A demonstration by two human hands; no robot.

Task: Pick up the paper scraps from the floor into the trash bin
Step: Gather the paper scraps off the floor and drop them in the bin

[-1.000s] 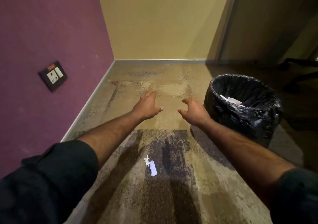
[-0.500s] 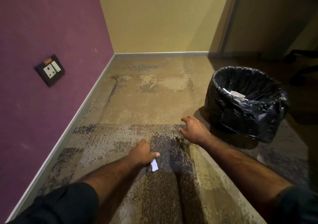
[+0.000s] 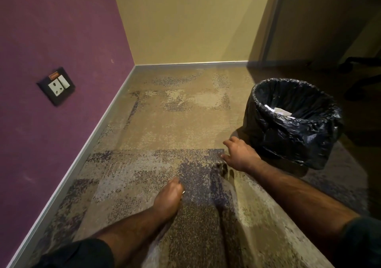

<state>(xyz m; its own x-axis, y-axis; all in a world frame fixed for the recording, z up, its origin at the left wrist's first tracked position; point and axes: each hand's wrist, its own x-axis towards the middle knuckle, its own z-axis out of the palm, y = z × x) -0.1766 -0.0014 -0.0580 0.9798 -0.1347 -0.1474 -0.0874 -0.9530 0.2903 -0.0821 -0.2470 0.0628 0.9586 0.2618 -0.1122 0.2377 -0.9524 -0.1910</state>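
My left hand [image 3: 168,200] is low over the patterned carpet with its fingers closed on a small white paper scrap [image 3: 183,192]; only a sliver of the scrap shows by the thumb. My right hand [image 3: 240,154] rests on the carpet with fingers spread, holding nothing, just left of the trash bin [image 3: 292,131]. The bin is round, lined with a black plastic bag, and stands at the right. White paper pieces [image 3: 278,110] lie inside it.
A purple wall with a black socket plate [image 3: 56,86] runs along the left, and a yellow wall [image 3: 191,20] closes the far end. A dark door frame [image 3: 272,20] and chair legs [image 3: 362,67] are at the back right.
My left hand came down from mid-air onto the scrap and closed over it; the scrap is now nearly hidden. My right hand lowered to the carpet beside the bin.
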